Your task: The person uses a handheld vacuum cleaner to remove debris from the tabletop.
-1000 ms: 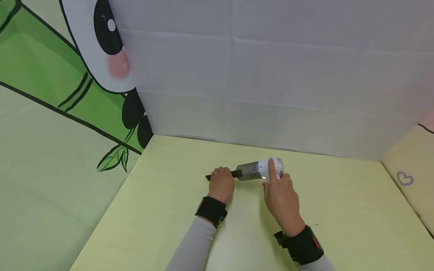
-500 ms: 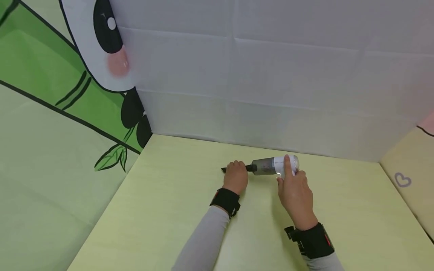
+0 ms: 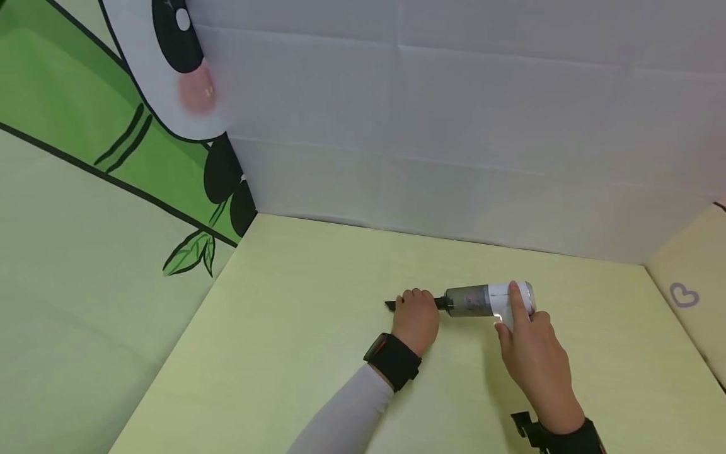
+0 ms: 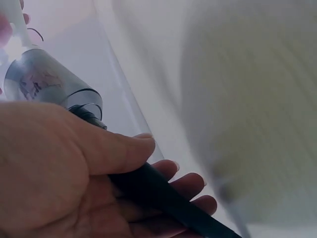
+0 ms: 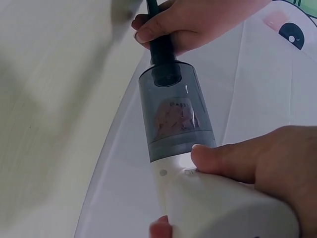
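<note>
A handheld vacuum cleaner (image 3: 469, 301) with a white body, a see-through grey dust cup and a black nozzle is held roughly level above the table. My left hand (image 3: 416, 321) grips the nozzle; its dark tip pokes out past the fingers. In the left wrist view the thumb lies along the black nozzle (image 4: 158, 196), with the fingers curled beneath. My right hand (image 3: 539, 362) holds the white handle, index finger laid over the body. Through the dust cup (image 5: 171, 106) in the right wrist view, something reddish-pink shows; what it is, I cannot tell.
Pale yellow covering lies on the tabletop (image 3: 283, 353). A light grey cloth wall (image 3: 431, 139) rises at the back. The left wall (image 3: 85, 252) carries green bamboo and panda artwork, and the right wall (image 3: 697, 328) a small drawn heart.
Both hands and the vacuum cleaner have shifted right together, and in the last half second also lower in the head view. The head view itself has tilted slightly. Both grips look the same.
</note>
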A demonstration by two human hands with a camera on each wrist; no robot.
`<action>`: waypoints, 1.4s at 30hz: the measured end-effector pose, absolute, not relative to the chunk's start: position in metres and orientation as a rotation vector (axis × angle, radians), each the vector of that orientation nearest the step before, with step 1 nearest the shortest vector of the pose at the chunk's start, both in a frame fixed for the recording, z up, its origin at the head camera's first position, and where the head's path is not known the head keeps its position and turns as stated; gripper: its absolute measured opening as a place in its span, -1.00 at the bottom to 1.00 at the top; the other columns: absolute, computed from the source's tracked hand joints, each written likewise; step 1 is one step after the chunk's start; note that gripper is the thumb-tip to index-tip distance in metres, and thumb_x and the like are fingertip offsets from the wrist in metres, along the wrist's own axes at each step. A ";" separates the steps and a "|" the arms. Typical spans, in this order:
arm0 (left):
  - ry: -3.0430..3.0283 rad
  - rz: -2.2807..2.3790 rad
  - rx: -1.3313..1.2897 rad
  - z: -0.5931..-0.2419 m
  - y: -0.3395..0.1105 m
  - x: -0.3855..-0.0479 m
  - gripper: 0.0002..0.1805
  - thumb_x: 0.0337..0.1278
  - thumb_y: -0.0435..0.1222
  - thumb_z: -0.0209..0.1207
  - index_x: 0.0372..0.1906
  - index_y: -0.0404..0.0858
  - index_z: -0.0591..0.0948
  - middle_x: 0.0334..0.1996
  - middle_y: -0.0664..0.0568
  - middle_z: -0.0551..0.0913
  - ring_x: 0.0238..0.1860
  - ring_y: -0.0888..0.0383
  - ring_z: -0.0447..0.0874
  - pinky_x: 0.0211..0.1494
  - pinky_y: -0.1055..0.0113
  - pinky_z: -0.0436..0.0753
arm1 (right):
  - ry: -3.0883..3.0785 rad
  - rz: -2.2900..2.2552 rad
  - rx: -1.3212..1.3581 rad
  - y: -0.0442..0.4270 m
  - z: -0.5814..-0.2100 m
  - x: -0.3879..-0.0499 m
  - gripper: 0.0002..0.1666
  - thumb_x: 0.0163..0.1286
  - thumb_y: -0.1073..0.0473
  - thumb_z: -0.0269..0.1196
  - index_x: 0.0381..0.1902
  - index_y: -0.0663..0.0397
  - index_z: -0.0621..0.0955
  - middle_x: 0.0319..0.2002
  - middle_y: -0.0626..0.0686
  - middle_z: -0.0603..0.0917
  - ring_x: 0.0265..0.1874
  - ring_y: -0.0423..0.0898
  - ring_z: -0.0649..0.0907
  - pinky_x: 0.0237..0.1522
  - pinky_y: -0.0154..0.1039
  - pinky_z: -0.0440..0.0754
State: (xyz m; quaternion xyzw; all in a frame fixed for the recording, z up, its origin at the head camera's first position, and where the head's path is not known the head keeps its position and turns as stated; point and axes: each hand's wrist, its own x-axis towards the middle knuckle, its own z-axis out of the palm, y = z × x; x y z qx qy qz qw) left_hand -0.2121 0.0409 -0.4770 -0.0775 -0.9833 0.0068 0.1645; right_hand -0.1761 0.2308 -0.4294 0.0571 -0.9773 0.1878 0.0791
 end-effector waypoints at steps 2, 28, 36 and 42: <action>-2.788 0.074 -0.226 -0.475 0.044 -0.205 -0.81 0.36 -0.21 0.23 -0.18 -0.29 0.68 -0.31 -0.06 0.68 -0.19 0.05 0.70 0.01 0.23 0.71 | -2.943 0.565 0.171 0.235 -0.428 -0.171 -0.11 0.49 0.13 0.24 0.62 0.08 0.08 -0.20 0.52 0.43 -0.47 0.20 0.54 -0.70 -0.11 0.40; -2.807 0.023 -0.403 -0.507 0.047 -0.301 -0.77 0.44 -0.26 0.19 0.03 -0.32 0.62 -0.15 -0.08 0.68 -0.05 0.02 0.67 0.22 0.23 0.61 | -2.793 0.552 0.053 0.229 -0.450 -0.232 -0.14 0.45 0.20 0.26 0.57 0.20 0.14 -0.30 0.48 0.39 -0.49 0.24 0.46 -0.79 -0.12 0.32; -2.769 0.033 -0.402 -0.508 0.033 -0.304 -0.81 0.42 -0.30 0.20 -0.03 -0.35 0.64 -0.21 -0.09 0.68 -0.09 0.01 0.68 0.20 0.22 0.63 | -2.766 0.555 0.093 0.217 -0.456 -0.240 -0.15 0.44 0.20 0.28 0.56 0.21 0.18 -0.35 0.44 0.39 -0.54 0.16 0.43 -0.78 -0.16 0.31; -2.798 -0.029 -0.382 -0.503 0.034 -0.300 -0.82 0.43 -0.35 0.16 -0.04 -0.38 0.64 -0.18 -0.14 0.68 -0.06 -0.05 0.69 0.21 0.16 0.64 | -2.754 0.555 0.112 0.218 -0.459 -0.240 -0.15 0.42 0.22 0.30 0.54 0.24 0.20 -0.32 0.48 0.42 -0.52 0.20 0.47 -0.77 -0.13 0.35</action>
